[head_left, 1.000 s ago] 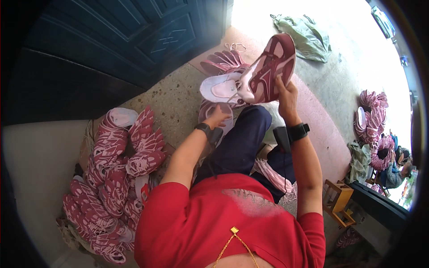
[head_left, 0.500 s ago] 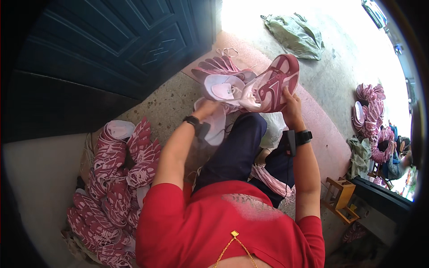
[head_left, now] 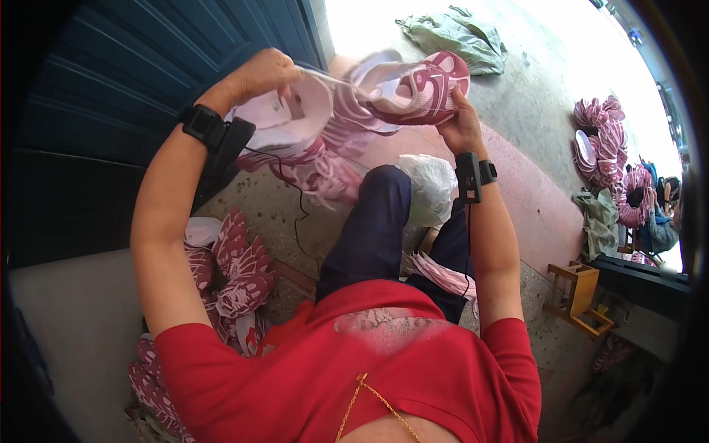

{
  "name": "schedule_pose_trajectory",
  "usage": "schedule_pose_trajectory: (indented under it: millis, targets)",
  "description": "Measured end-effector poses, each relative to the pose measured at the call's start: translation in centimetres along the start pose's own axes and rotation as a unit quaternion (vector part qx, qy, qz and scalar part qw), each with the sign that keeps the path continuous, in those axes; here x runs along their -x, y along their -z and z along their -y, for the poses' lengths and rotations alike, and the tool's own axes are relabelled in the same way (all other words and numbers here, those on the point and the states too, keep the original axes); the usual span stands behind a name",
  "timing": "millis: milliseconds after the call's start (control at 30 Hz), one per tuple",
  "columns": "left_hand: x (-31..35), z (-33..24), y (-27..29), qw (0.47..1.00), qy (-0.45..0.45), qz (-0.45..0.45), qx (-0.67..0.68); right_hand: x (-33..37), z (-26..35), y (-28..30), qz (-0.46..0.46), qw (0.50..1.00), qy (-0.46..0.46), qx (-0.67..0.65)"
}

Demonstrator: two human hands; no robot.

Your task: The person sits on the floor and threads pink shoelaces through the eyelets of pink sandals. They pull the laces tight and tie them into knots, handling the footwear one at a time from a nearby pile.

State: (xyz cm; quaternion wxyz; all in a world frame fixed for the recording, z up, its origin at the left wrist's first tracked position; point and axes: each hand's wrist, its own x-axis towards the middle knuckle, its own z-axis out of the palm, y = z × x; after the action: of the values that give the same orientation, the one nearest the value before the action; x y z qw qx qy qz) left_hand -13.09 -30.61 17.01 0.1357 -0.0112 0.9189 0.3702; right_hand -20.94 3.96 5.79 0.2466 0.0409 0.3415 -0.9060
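My right hand (head_left: 461,127) grips a maroon and pink shoe upper (head_left: 437,87) by its side, toe pointing up and away to the right. From its lacing a white shoelace (head_left: 329,78) stretches leftward to my left hand (head_left: 267,74), whose closed fingers pull it taut. Below the left hand hangs a pale-lined upper (head_left: 284,118), blurred by motion; whether that hand also touches it I cannot tell. Between my hands, more strung-together uppers (head_left: 354,118) are smeared. A bundle of pale pink laces (head_left: 443,277) lies across my right thigh.
Piled maroon uppers (head_left: 240,273) lie at left beside a dark blue door (head_left: 148,88). A whitish plastic bag (head_left: 427,188) is by my knees. Further off are a green sack (head_left: 458,40), coiled strings of uppers (head_left: 609,140) and a small wooden stool (head_left: 572,295).
My left hand has swung up and to the left, drawing the shoelace out taut. The upper in my right hand has shifted slightly up and left and turned.
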Motion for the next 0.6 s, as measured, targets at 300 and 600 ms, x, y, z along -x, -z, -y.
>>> schedule_pose_trajectory:
  millis: [300,600]
  targets:
    - [5.1,1.7,-13.8,0.973,-0.158,0.036,-0.165,9.1,-2.6,10.6,-0.051,0.998,-0.032,-0.009]
    - [3.5,-1.6,-22.4,0.994,-0.104,-0.043,0.013,16.2,-2.2,11.7,0.018,0.999,-0.01,0.05]
